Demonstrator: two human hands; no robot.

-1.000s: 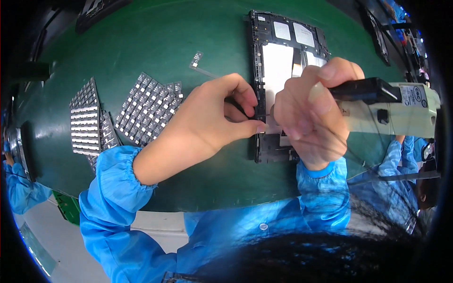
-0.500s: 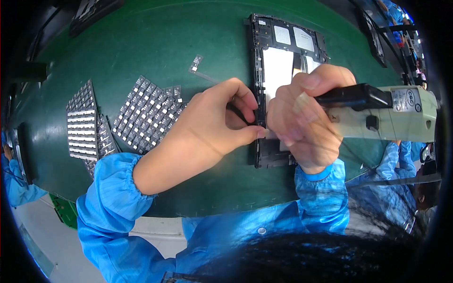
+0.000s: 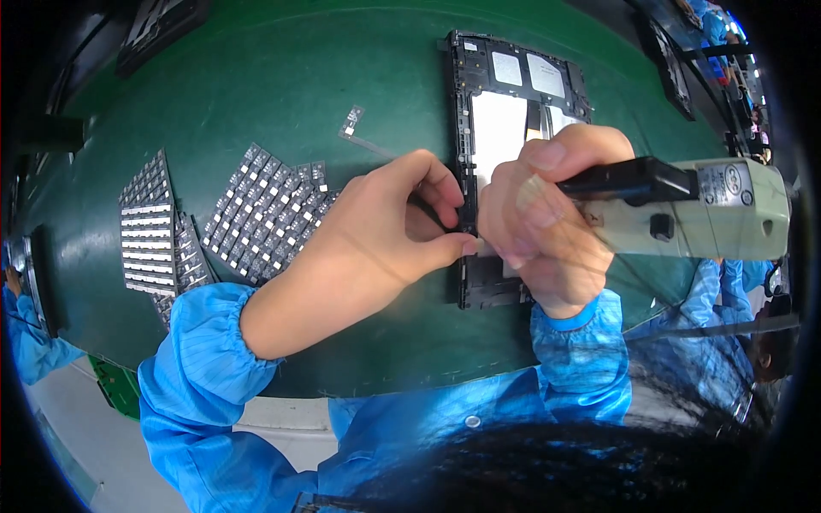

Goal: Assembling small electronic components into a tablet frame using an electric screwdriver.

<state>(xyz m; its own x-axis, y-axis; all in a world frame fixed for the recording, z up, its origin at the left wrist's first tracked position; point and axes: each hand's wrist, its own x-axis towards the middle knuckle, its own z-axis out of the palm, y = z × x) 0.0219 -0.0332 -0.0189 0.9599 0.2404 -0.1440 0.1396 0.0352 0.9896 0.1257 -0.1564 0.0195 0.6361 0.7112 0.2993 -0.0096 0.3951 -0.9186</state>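
A black tablet-like device frame [image 3: 460, 128] with white panels lies on the green table, its long side running away from me. My left hand [image 3: 368, 227] is at the frame's left edge, thumb and fingers bent together there. Something thin and dark shows inside its curl, too covered to identify. In my right hand [image 3: 547, 222], over the frame's lower right half, is a pale green electric screwdriver [image 3: 633, 227] with a black lever. My fist is wrapped around its front end; the bit is hidden behind the fingers.
One small flex strip [image 3: 351, 121] lies beyond my left hand. Sheets of small black-and-white parts [image 3: 261, 201] are spread left of it, with a stack [image 3: 147, 231] further left. Dark devices [image 3: 162, 30] stand at the far table edges. People in blue sleeves [image 3: 38, 342] are at both sides.
The whole view has shifted very slightly. Both hands keep almost the same pose at the frame, and the screwdriver has barely moved.
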